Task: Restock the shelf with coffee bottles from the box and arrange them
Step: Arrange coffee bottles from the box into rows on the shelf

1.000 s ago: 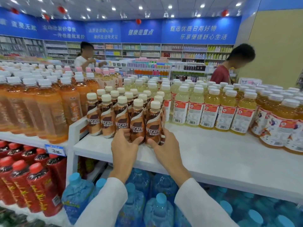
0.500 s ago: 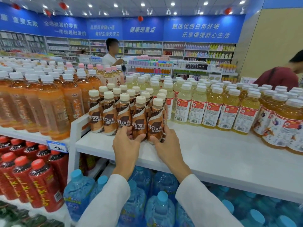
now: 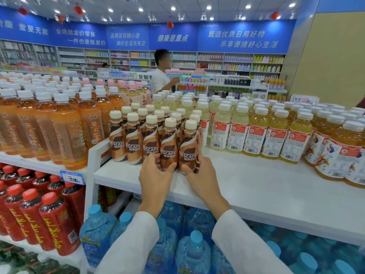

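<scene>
Since the earlier frame, both hands have stayed at the front of the coffee row, and the background person in a white top (image 3: 161, 76) has shifted to the right behind the display

Left hand (image 3: 156, 178): fingers curled round the base of the fourth coffee bottle (image 3: 168, 147), counted from the left of the front row, thumb on its right side. Right hand (image 3: 201, 178): wrapped round the base of the fifth coffee bottle (image 3: 188, 149), thumb on the front, fingers round the right side. Both bottles stand upright, touching each other

Coffee bottles (image 3: 136, 143): grouped in several rows on the white shelf (image 3: 256, 184), at its left end, cream caps up and labels facing forward. The front row holds five, side by side

Adjacent stock:
- Orange tea bottles (image 3: 67, 131) on the neighbouring shelf to the left, beyond a white divider
- Yellow drink bottles (image 3: 254, 133) just beside the coffee group on the right, same shelf
- Red-capped bottles (image 3: 53, 220) on the lower left tier, under a price tag (image 3: 72, 177)
- Blue-capped water jugs (image 3: 193, 252) below the shelf, under the white sleeves

No box is in view
</scene>
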Demonstrator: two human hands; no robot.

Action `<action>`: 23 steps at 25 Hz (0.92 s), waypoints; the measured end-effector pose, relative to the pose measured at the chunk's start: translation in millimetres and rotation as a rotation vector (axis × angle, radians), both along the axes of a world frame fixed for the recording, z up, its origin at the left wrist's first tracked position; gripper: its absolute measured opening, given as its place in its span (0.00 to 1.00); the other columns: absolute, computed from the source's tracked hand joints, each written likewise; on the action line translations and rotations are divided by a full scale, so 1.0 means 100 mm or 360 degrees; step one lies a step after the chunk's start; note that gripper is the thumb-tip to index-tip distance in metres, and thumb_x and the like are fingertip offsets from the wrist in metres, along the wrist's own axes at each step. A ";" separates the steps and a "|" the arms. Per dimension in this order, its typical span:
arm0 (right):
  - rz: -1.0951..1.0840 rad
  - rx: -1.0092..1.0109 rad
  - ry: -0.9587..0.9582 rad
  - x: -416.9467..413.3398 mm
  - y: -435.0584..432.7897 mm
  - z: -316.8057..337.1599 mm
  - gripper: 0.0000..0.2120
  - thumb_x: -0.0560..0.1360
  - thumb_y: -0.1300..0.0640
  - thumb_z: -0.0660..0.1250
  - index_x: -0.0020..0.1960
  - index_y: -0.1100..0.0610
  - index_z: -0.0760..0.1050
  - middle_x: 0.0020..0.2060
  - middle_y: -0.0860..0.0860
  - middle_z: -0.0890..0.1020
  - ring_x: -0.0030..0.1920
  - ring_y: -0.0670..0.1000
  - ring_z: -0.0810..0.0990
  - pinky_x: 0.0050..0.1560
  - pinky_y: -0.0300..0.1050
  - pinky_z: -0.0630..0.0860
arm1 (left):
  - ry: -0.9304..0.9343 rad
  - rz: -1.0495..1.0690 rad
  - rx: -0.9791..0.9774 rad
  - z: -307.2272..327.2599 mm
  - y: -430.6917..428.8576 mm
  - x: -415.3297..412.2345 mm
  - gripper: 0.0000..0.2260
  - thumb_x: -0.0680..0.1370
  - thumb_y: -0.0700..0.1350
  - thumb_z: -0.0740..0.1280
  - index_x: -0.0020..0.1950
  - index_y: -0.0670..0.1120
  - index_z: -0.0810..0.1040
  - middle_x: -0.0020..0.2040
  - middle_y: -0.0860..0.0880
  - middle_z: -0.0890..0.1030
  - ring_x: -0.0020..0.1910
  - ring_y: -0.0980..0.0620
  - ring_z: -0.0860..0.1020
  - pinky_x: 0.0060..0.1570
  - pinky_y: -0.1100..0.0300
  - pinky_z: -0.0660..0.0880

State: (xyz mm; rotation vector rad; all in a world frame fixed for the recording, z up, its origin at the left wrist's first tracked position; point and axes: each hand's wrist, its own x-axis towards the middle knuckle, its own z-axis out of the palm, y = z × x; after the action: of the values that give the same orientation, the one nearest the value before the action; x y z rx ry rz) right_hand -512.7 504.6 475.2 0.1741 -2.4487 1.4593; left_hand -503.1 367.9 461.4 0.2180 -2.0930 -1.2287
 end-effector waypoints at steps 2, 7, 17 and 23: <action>0.0005 -0.0007 -0.0010 0.00 0.01 -0.01 0.30 0.77 0.49 0.71 0.75 0.48 0.65 0.60 0.50 0.75 0.62 0.51 0.76 0.66 0.50 0.75 | -0.0014 -0.0024 -0.0007 0.01 0.00 0.03 0.23 0.72 0.53 0.77 0.62 0.49 0.75 0.54 0.53 0.79 0.52 0.53 0.78 0.54 0.56 0.77; 0.0065 -0.0047 0.0073 0.16 0.09 -0.01 0.25 0.76 0.50 0.71 0.72 0.47 0.69 0.57 0.47 0.74 0.59 0.48 0.75 0.61 0.42 0.72 | -0.0079 -0.0089 -0.0046 0.00 0.01 0.15 0.21 0.74 0.53 0.75 0.63 0.49 0.74 0.57 0.53 0.79 0.55 0.53 0.76 0.58 0.55 0.74; 0.0301 0.0058 0.0116 0.99 0.40 -0.13 0.21 0.80 0.52 0.67 0.72 0.51 0.70 0.65 0.42 0.73 0.66 0.44 0.72 0.68 0.41 0.69 | -0.0186 -0.0036 -0.0024 -0.17 0.14 0.98 0.19 0.79 0.55 0.69 0.67 0.50 0.76 0.62 0.55 0.78 0.61 0.55 0.76 0.61 0.59 0.74; 0.0692 -0.0170 -0.0011 1.64 0.26 -0.53 0.15 0.79 0.50 0.68 0.66 0.45 0.76 0.61 0.35 0.78 0.61 0.37 0.75 0.60 0.31 0.68 | -0.0265 0.0279 0.0175 -0.69 -0.07 2.22 0.15 0.80 0.55 0.68 0.65 0.52 0.79 0.59 0.60 0.81 0.60 0.64 0.77 0.62 0.63 0.73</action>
State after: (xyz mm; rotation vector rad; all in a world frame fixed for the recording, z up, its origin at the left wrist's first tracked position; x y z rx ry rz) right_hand -348.7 530.3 422.7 0.7164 -2.4297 1.7544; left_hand -281.6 361.0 392.7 0.5593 -2.0963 -1.2562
